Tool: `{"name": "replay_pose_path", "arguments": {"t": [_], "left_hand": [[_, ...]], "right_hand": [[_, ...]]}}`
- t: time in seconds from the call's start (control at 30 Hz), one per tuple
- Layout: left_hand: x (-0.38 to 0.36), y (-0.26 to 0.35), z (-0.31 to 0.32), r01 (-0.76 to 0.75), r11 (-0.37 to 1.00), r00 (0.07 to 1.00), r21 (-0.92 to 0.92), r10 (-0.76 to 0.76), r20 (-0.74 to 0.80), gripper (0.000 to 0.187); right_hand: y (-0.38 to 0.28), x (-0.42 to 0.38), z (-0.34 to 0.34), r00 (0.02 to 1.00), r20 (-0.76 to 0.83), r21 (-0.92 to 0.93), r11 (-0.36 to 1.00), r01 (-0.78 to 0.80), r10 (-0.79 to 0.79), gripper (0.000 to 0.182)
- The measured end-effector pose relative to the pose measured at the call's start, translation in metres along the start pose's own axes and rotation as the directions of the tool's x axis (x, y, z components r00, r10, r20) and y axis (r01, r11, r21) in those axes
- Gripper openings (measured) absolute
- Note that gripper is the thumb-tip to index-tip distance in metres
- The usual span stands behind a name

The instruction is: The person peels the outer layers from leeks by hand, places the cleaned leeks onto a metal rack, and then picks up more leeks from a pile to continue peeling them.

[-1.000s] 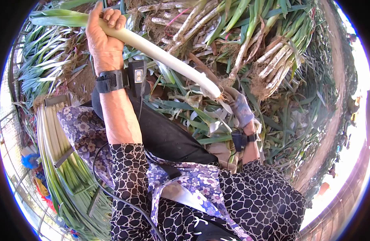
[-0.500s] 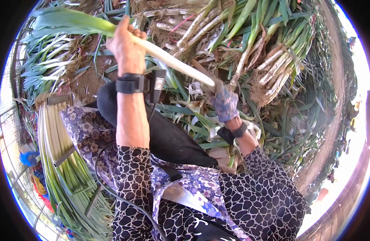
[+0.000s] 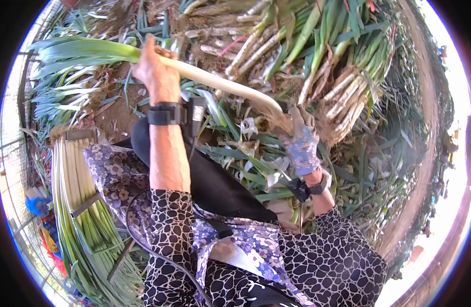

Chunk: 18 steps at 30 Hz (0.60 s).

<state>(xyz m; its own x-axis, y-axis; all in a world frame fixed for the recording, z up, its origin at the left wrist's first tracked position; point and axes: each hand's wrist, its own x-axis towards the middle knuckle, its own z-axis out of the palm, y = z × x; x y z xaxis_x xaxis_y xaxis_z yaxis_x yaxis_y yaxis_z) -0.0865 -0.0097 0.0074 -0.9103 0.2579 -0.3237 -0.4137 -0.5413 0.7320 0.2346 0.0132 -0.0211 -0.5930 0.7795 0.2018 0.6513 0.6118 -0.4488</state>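
Note:
My left hand (image 3: 158, 69), bare, is closed around a large green onion (image 3: 215, 81) where the white stalk meets the green leaves. The leaves fan out to the left, and the stalk slants down to the right toward its root end. My right hand (image 3: 303, 140), in a patterned, soiled glove, is beside the roots with its fingers stretched upward and its thumb apart. Whether the thumb touches the roots is hard to make out. Soil-covered green onions (image 3: 348, 102) lie in a bundle just beyond the right hand.
A rack (image 3: 84, 209) at my left holds cleaned green onions lined up side by side. More trimmed onions (image 3: 66, 97) lie at the upper left. Stripped leaves and peelings (image 3: 266, 171) cover the ground around my black-clad leg (image 3: 220, 179). Wire mesh runs along the left edge.
My right hand has shifted slightly right and its fingers have spread from around the root end. My left hand, still gripping the onion, has dropped a little lower.

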Motion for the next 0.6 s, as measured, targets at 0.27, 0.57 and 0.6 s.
{"name": "replay_pose_path", "arguments": {"t": [0.27, 0.57, 0.6], "left_hand": [[0.001, -0.004, 0.003, 0.214, 0.964, 0.907, -0.158, -0.136, 0.4, 0.032], [-0.02, -0.012, 0.0, 0.352, 0.936, 0.853, -0.028, -0.309, 0.42, 0.027], [-0.021, -0.012, -0.001, 0.396, 0.915, 0.838, -0.072, -0.329, 0.436, 0.027]], "right_hand": [[-0.009, 0.035, 0.032, 0.988, 0.093, 0.193, 0.971, -0.14, 0.124, 0.035], [-0.026, 0.007, 0.021, 0.855, 0.517, 0.525, 0.777, -0.348, 0.033, 0.025], [-0.06, 0.02, -0.001, 0.728, 0.624, 0.362, 0.72, -0.592, 0.284, 0.026]]}}
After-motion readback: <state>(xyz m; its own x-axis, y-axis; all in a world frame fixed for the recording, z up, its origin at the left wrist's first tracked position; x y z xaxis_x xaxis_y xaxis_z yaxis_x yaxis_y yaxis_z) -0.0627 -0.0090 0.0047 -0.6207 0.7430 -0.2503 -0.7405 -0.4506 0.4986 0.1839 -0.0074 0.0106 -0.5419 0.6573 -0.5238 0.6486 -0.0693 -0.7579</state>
